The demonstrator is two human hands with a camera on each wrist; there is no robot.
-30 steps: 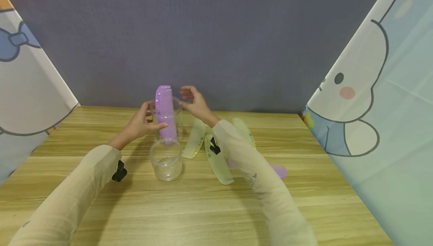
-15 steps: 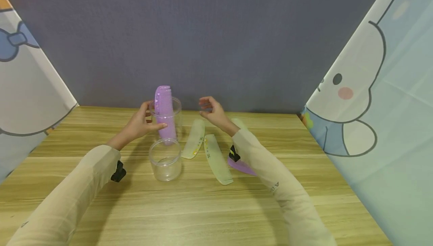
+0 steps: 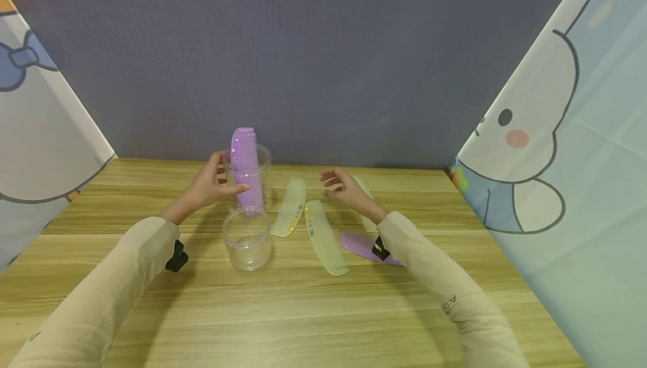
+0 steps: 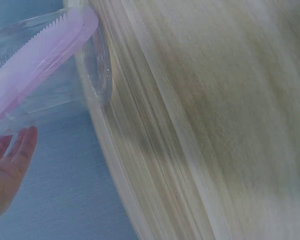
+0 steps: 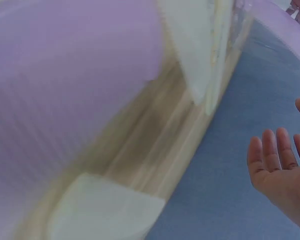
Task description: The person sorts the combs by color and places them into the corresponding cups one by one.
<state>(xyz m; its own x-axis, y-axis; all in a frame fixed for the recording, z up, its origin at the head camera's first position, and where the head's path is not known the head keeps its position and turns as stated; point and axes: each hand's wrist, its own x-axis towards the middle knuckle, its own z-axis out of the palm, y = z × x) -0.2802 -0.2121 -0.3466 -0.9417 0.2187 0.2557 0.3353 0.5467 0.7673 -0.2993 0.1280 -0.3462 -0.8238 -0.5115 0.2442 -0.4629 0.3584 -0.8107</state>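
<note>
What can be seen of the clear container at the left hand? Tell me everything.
The clear container is a round, see-through tub that looks like plastic, with a thicker rim and an open top. It stands upright toward the back of the wood-grain table. Inside leans at least one purple comb, its upper end above the rim. The left hand grips it, thumb across the front. A second clear tub overlaps its base in the head view; whether they touch is unclear.
</note>
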